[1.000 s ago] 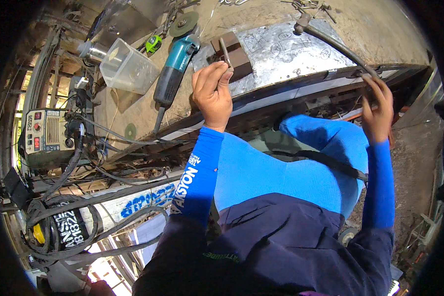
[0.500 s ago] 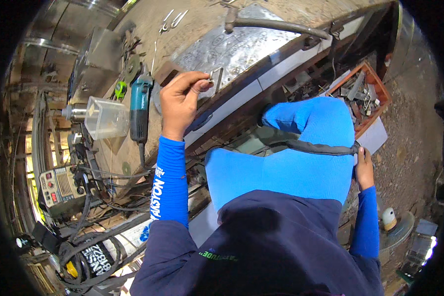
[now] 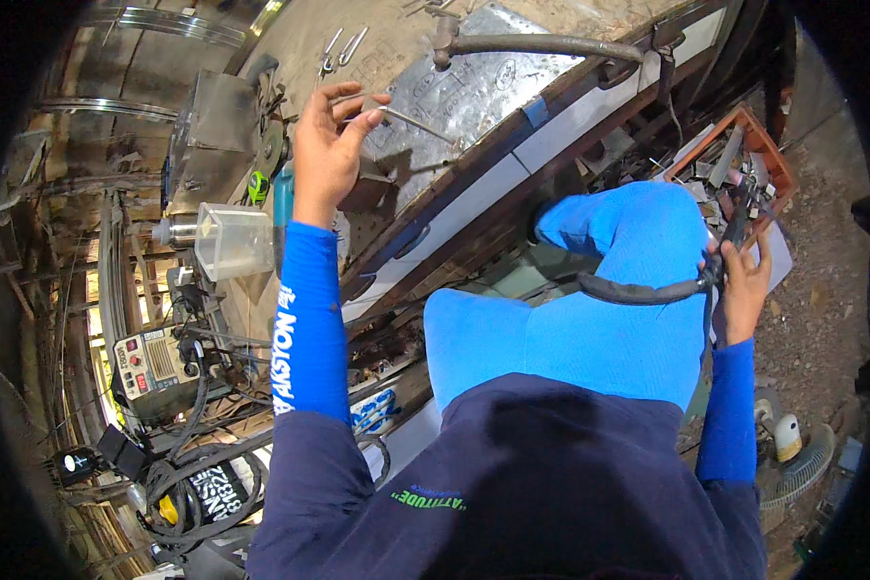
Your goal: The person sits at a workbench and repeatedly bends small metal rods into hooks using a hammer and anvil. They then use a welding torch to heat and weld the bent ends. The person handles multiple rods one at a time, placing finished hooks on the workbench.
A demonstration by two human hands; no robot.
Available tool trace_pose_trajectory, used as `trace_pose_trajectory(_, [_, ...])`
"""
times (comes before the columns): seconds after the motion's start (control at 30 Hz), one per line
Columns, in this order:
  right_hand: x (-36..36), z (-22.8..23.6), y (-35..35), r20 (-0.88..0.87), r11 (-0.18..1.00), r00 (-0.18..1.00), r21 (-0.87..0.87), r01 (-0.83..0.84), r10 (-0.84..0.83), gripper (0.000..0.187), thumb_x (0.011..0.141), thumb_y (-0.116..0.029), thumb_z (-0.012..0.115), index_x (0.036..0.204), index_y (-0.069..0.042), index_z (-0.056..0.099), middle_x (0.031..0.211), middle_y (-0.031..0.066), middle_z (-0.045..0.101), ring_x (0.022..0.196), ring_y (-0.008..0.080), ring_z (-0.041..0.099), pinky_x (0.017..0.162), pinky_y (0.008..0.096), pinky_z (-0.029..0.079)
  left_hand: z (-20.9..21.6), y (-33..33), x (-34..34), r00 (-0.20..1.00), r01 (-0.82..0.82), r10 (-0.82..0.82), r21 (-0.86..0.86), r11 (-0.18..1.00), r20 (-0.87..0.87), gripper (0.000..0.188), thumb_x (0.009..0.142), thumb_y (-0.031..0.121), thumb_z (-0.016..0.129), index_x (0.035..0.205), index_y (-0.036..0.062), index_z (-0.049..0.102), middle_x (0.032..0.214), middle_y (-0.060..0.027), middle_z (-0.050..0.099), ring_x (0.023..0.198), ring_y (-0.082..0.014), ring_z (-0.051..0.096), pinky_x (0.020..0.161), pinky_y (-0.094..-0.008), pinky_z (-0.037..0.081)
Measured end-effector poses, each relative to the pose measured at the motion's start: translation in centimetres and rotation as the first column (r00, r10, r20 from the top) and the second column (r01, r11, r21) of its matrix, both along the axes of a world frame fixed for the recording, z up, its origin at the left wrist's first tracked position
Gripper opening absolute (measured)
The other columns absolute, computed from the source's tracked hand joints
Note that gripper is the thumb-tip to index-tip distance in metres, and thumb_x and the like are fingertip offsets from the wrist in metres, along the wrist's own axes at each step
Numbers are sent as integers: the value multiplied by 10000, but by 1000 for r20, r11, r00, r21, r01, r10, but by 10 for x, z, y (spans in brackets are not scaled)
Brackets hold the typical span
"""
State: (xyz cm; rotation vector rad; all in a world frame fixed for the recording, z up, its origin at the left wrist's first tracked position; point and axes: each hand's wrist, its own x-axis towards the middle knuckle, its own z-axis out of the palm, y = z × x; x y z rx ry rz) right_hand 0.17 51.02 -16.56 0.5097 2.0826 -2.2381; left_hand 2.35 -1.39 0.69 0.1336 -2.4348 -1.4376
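Observation:
Over the bench, my left hand (image 3: 331, 145) pinches a thin metal rod (image 3: 420, 128) between thumb and fingers. The rod slants right toward the edge of a scuffed metal plate (image 3: 498, 72) on the bench top. Beside my right thigh, my right hand (image 3: 741, 285) is closed on a black welding electrode holder (image 3: 738, 224), its jaw end pointing away from me. The holder's thick black cable (image 3: 638, 289) lies across my blue-clad thigh. A hammer (image 3: 541, 46) with a long metal handle rests at the plate's far side. Several bent metal rods (image 3: 343, 48) lie farther back.
Left of my arm stand a clear plastic container (image 3: 232, 242), a green tape measure (image 3: 257, 188) and a partly hidden angle grinder (image 3: 282, 198). A welding machine (image 3: 153, 362) and coiled cables (image 3: 179, 483) are lower left. An orange crate (image 3: 781, 159) of scrap metal sits right; a fan (image 3: 802, 469) stands lower right.
My left hand has moved up and left, and the rod now stretches toward the plate's edge. My right hand has risen from beside the thigh, bringing the electrode holder into clear sight.

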Motion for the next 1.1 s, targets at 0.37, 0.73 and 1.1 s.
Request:
trace_pose_trajectory(0.37, [-25, 78, -205, -554, 927, 794, -99, -361, 250, 707, 971, -3, 676, 1604, -99, 376, 1023, 105, 666, 826, 162, 618, 749, 314, 523, -6, -7, -67, 853, 239, -14, -366, 899, 522, 223, 908, 69, 817, 1125, 20, 837, 1025, -97, 824, 946, -143, 733, 903, -293, 571])
trace_pose_trajectory(0.73, [-6, 39, -202, -469, 791, 778, -235, -565, 418, 594, 982, 50, 632, 1533, -11, 418, 1241, 123, 580, 1075, 161, 608, 939, 311, 526, 11, -9, -73, 819, 354, -23, -474, 806, 573, 230, 926, 138, 806, 1136, 47, 831, 994, -130, 822, 893, -183, 756, 844, -335, 588])
trace_pose_trajectory(1.1, [-17, 41, -199, -363, 813, 823, -234, -534, 437, 590, 995, 44, 614, 1540, -30, 400, 1182, 146, 605, 941, 135, 623, 780, 289, 559, 0, 4, -72, 783, 291, 60, -450, 844, 619, 242, 922, 107, 812, 1138, -4, 812, 1045, -143, 819, 928, -177, 762, 861, -334, 597])
